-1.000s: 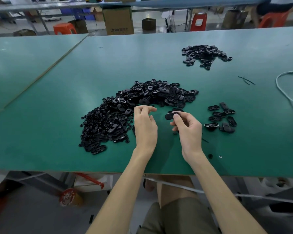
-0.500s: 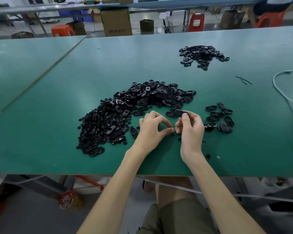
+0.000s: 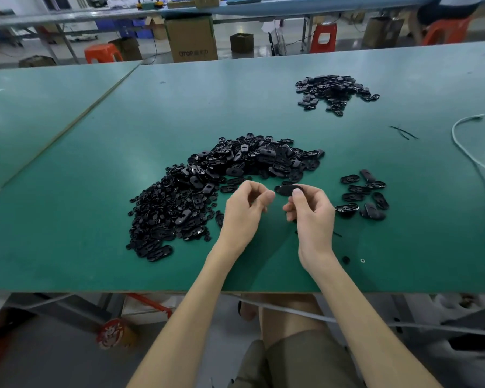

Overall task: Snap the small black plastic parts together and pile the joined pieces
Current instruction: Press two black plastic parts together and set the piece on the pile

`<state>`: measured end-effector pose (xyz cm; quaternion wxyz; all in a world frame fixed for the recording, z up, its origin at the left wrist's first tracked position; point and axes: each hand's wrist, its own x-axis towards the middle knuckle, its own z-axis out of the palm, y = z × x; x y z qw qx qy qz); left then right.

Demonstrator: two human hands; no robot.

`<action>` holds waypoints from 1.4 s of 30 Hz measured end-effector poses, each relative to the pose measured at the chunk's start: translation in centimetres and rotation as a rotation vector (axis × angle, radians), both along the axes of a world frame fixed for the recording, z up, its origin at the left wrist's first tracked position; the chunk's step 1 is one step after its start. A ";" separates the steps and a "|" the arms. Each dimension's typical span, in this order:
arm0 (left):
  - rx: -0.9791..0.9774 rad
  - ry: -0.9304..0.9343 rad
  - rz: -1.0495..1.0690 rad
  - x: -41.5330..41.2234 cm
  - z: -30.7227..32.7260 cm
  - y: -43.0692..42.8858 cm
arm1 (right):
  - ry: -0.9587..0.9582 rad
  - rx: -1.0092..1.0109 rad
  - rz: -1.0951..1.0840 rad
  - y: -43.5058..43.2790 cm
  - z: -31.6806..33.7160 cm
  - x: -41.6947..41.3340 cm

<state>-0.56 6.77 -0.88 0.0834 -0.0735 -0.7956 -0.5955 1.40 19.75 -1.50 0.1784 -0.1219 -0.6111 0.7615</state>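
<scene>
Head view looks down on my two hands over the green table (image 3: 95, 191), near its front edge. My right hand (image 3: 312, 217) pinches a black oval part (image 3: 284, 189) between thumb and fingertips, with its long end pointing left toward my other hand. My left hand (image 3: 242, 214) sits just beside it, fingers curled in toward the thumb. Whether a small piece is caught between them I cannot tell, since the fingers hide the gap. The two hands are close but not touching. Behind and to the left of my left hand spreads the big heap of loose black parts (image 3: 207, 186), small round ones on its left side and larger oval ones toward the back. Just right of my right hand lies a small cluster of oval pieces (image 3: 363, 196). A further pile (image 3: 332, 91) lies well back on the right, and a white cable (image 3: 476, 163) trails along the table's right side
</scene>
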 end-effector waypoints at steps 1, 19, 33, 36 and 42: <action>0.067 0.007 0.011 0.0 0.0 -0.1 | 0.002 0.012 0.013 0.0 -0.1 0.0; 0.177 0.055 0.005 0.0 -0.3 -0.5 | 0.018 0.038 0.099 0.0 -0.4 -0.1; 0.215 -0.002 0.048 -0.3 -0.3 -0.6 | 0.053 0.125 0.233 0.1 -0.1 0.1; 0.215 -0.003 0.062 -0.3 -0.2 -0.7 | 0.042 0.193 0.263 0.0 -0.1 0.1; 0.185 0.009 0.036 0.0 0.1 -0.5 | 0.044 0.194 0.237 0.0 -0.1 0.3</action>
